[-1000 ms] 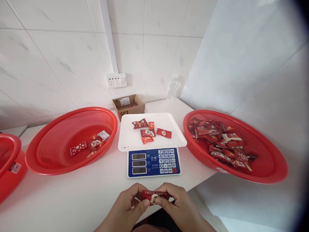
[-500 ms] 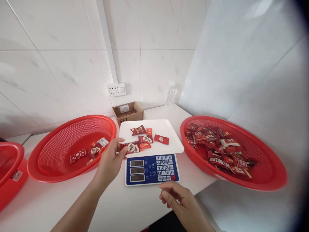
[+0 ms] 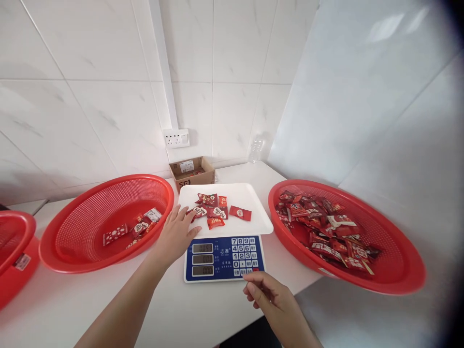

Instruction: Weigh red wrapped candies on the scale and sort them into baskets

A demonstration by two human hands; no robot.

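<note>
My left hand (image 3: 179,234) is over the left edge of the white scale pan (image 3: 250,193), fingers spread. Its fingertips touch or nearly touch a dark red snack packet (image 3: 200,211) lying on the pan. Beside that packet are another dark red one (image 3: 217,212), a patterned packet (image 3: 207,199), small orange-red packets (image 3: 216,223) and a flat red packet (image 3: 240,213). In front of the pan is the scale's blue panel (image 3: 224,251), with lit displays and number keys. My right hand (image 3: 271,295) hovers by the panel's lower right corner, fingers curled in, with nothing visible in them.
To the right, a red basket (image 3: 402,256) holds many snack packets. A red basket (image 3: 68,232) on the left has several packets, and part of another red basket (image 3: 18,266) shows beyond it. Behind the scale stand a cardboard box (image 3: 195,178) and a clear bottle (image 3: 255,147).
My left hand has let go of the dark red packet, which now lies farther back on the pan against the others. Its fingers have spread. My right hand stays nearly in place.
</note>
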